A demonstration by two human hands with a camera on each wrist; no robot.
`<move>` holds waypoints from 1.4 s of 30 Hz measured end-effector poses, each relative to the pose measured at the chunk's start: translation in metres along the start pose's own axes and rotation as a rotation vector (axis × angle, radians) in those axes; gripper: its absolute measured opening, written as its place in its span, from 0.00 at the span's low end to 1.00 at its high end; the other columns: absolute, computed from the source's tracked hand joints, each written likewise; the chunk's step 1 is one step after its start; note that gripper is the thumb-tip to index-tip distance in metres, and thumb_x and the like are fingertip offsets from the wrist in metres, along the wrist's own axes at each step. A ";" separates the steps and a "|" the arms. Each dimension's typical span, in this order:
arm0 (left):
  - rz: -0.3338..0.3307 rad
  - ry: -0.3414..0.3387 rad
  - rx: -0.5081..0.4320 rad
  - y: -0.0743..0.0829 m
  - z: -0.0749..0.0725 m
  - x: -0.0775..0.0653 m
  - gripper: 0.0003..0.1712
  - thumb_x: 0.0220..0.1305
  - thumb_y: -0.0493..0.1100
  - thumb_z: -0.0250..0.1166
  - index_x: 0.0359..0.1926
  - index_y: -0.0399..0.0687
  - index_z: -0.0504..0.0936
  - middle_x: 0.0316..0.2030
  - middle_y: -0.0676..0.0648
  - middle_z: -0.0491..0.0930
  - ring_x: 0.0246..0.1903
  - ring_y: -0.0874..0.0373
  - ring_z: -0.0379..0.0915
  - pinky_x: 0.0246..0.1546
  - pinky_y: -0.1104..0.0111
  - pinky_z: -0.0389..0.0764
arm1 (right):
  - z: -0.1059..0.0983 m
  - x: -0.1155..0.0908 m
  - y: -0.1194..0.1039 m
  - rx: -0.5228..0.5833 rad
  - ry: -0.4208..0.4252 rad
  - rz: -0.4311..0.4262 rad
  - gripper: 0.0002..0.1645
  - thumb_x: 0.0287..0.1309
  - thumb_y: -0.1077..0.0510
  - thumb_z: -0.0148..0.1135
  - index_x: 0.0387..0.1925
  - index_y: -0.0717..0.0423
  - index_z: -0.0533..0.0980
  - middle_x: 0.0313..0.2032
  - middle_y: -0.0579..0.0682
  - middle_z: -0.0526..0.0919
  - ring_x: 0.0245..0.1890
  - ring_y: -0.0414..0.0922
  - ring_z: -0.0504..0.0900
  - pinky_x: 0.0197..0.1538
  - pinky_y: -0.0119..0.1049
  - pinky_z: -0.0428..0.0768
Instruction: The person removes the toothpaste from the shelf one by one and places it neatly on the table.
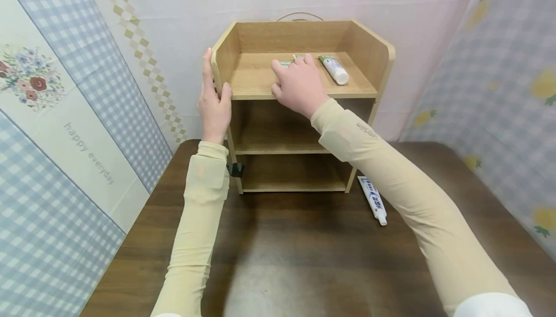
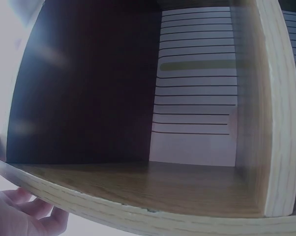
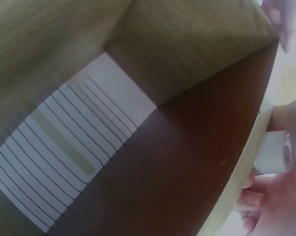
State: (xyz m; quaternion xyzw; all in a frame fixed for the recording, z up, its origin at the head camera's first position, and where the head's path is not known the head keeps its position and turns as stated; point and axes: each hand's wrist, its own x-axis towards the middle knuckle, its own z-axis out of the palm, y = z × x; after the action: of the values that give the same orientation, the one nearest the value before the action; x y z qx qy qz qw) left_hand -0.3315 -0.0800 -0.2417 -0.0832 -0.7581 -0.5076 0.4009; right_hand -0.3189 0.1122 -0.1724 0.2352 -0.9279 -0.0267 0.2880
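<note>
A light wooden shelf unit [image 1: 286,152] stands on a dark table. My left hand [image 1: 215,107] grips its left side panel, thumb at the front edge and fingers along the outer face. Over the top shelf, my right hand [image 1: 301,85] pinches a tube whose white cap [image 3: 273,153] shows between thumb and fingers in the right wrist view. Most of that tube is hidden under the hand; a green-and-white piece [image 1: 285,64] peeks out beyond it. Right of this hand, a white and green toothpaste tube [image 1: 334,70] lies on the top shelf, cap toward the front.
Another white and blue toothpaste tube [image 1: 372,200] lies on the table [image 1: 299,259], right of the unit. Below the top are two open compartments, with a middle board [image 1: 282,152] between them. Patterned cloth walls [image 1: 491,90] enclose the table's back and sides.
</note>
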 end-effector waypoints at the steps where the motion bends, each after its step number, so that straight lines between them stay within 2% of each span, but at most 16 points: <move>1: 0.000 -0.002 0.001 0.000 -0.001 0.001 0.39 0.66 0.41 0.50 0.73 0.79 0.52 0.70 0.72 0.58 0.50 0.54 0.70 0.48 0.59 0.73 | 0.001 -0.002 -0.001 -0.001 0.022 -0.004 0.10 0.59 0.54 0.46 0.37 0.57 0.67 0.20 0.55 0.75 0.36 0.61 0.73 0.50 0.48 0.62; 3: 0.002 -0.008 -0.004 -0.001 -0.002 0.002 0.39 0.66 0.41 0.50 0.73 0.78 0.52 0.70 0.72 0.57 0.50 0.54 0.69 0.47 0.59 0.73 | 0.003 -0.006 -0.002 0.010 0.065 -0.009 0.12 0.60 0.53 0.46 0.39 0.57 0.69 0.21 0.55 0.76 0.37 0.61 0.73 0.51 0.48 0.62; 9: -0.002 -0.008 0.006 -0.005 -0.004 0.001 0.40 0.66 0.41 0.49 0.73 0.79 0.50 0.70 0.74 0.55 0.49 0.54 0.68 0.46 0.59 0.71 | 0.012 -0.015 -0.005 0.022 0.184 -0.058 0.26 0.63 0.45 0.51 0.55 0.56 0.74 0.26 0.58 0.83 0.41 0.60 0.78 0.50 0.49 0.65; 13: -0.004 0.006 0.020 -0.008 -0.005 0.000 0.39 0.67 0.41 0.49 0.73 0.80 0.50 0.70 0.75 0.55 0.50 0.54 0.68 0.46 0.58 0.71 | 0.014 -0.023 -0.010 0.022 0.228 -0.064 0.21 0.62 0.49 0.51 0.50 0.57 0.74 0.26 0.58 0.82 0.35 0.59 0.77 0.47 0.48 0.66; 18: 0.012 0.001 -0.004 -0.006 -0.004 0.002 0.39 0.67 0.40 0.49 0.73 0.78 0.51 0.70 0.76 0.54 0.55 0.59 0.67 0.49 0.60 0.71 | 0.013 -0.038 -0.015 -0.013 0.325 -0.050 0.12 0.57 0.56 0.51 0.41 0.57 0.72 0.20 0.57 0.79 0.25 0.57 0.76 0.41 0.48 0.67; 23: 0.011 -0.002 0.005 -0.002 -0.002 0.002 0.39 0.66 0.40 0.50 0.73 0.78 0.51 0.70 0.76 0.54 0.55 0.57 0.67 0.48 0.60 0.71 | 0.014 -0.049 -0.015 -0.031 0.403 -0.038 0.14 0.57 0.55 0.52 0.43 0.57 0.73 0.16 0.56 0.79 0.21 0.56 0.78 0.41 0.48 0.70; 27: -0.001 -0.005 0.005 -0.001 -0.001 -0.002 0.40 0.66 0.40 0.49 0.73 0.80 0.51 0.70 0.77 0.54 0.53 0.55 0.68 0.45 0.60 0.70 | 0.020 -0.059 -0.014 -0.040 0.465 -0.043 0.14 0.56 0.55 0.55 0.43 0.57 0.74 0.18 0.56 0.81 0.20 0.55 0.78 0.32 0.46 0.69; 30: 0.000 -0.002 -0.003 0.000 -0.001 -0.003 0.40 0.66 0.40 0.49 0.73 0.79 0.51 0.69 0.77 0.54 0.54 0.57 0.67 0.47 0.60 0.71 | 0.024 -0.066 -0.013 -0.043 0.507 -0.047 0.12 0.56 0.55 0.55 0.39 0.58 0.72 0.16 0.55 0.79 0.18 0.54 0.77 0.27 0.44 0.66; 34: 0.009 0.004 -0.007 0.001 0.000 -0.002 0.40 0.66 0.40 0.49 0.73 0.78 0.51 0.69 0.76 0.54 0.57 0.60 0.67 0.51 0.60 0.72 | 0.029 -0.073 -0.009 -0.015 0.536 -0.049 0.11 0.57 0.54 0.53 0.35 0.58 0.71 0.14 0.53 0.78 0.17 0.52 0.77 0.25 0.42 0.64; 42: 0.013 0.019 0.012 0.002 0.001 -0.002 0.39 0.65 0.40 0.50 0.73 0.77 0.53 0.69 0.75 0.56 0.53 0.55 0.70 0.48 0.60 0.72 | 0.044 -0.087 0.000 0.129 0.550 -0.038 0.18 0.55 0.51 0.57 0.43 0.59 0.73 0.12 0.54 0.79 0.11 0.49 0.69 0.19 0.40 0.64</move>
State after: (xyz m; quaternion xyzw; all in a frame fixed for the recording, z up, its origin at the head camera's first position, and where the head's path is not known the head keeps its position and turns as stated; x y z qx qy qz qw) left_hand -0.3295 -0.0779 -0.2419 -0.0807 -0.7569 -0.5012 0.4116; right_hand -0.2797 0.1483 -0.2544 0.2688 -0.8101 0.0921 0.5129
